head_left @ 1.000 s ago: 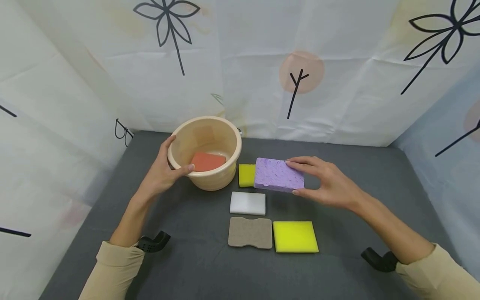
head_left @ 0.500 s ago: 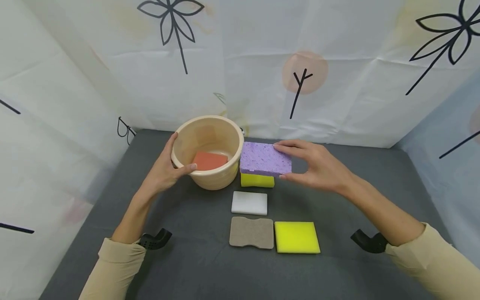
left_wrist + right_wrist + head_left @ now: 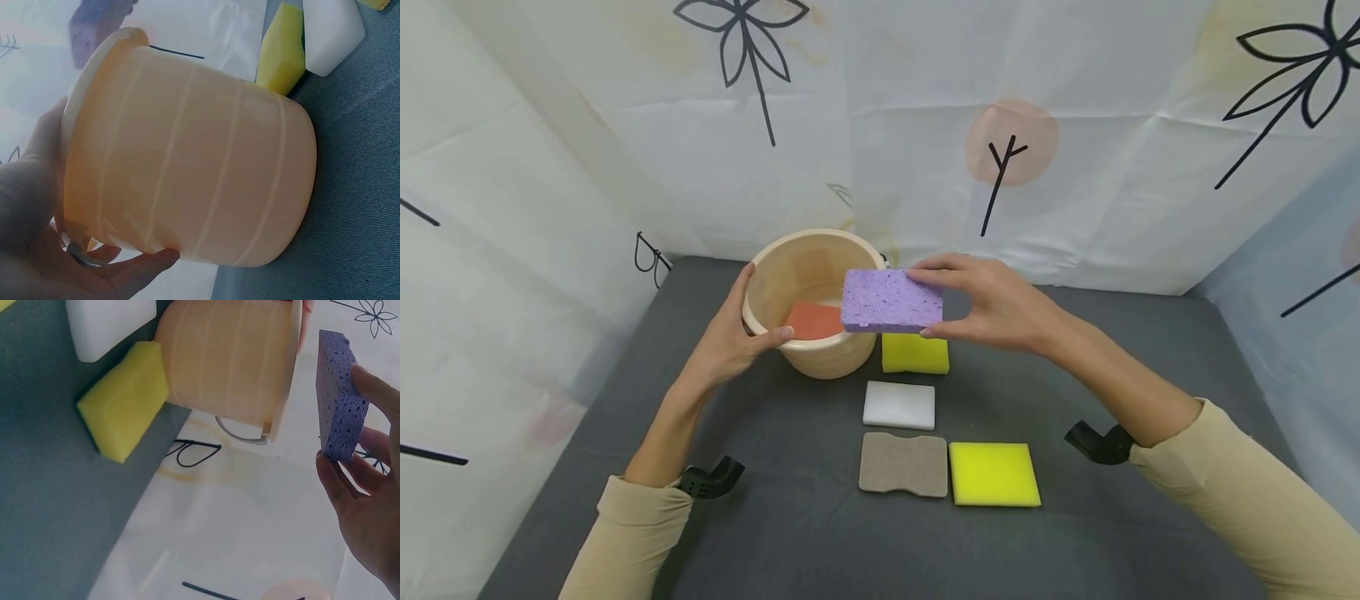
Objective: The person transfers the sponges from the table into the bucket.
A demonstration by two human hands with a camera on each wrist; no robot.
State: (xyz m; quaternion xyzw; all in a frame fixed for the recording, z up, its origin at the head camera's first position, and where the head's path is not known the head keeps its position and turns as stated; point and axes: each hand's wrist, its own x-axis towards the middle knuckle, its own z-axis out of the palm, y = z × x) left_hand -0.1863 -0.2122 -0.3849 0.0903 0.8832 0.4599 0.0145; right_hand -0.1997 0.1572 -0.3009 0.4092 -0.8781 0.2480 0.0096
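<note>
A beige bucket (image 3: 827, 360) stands at the back left of the table with an orange-red sponge (image 3: 812, 321) inside. My left hand (image 3: 722, 346) grips its rim on the left side, thumb over the near edge. In the left wrist view, fingers also lie along the bucket's wall (image 3: 187, 162). Between the thumb and fingers of my right hand (image 3: 996, 304) is a purple sponge (image 3: 891, 300), held in the air with its left end over the bucket's right rim. The right wrist view shows that porous sponge (image 3: 340, 397) pinched at its edges, above rim level.
Right of the bucket lies a yellow sponge (image 3: 915, 353), partly covered by the purple one. Nearer me are a white sponge (image 3: 898, 406), a grey-brown sponge with notched sides (image 3: 902, 465) and a flat yellow sponge (image 3: 995, 474). A patterned cloth (image 3: 910, 167) hangs behind the table.
My right hand has carried the purple sponge leftward and up, from over the yellow sponge to the bucket's rim. My left hand keeps its grip on the bucket.
</note>
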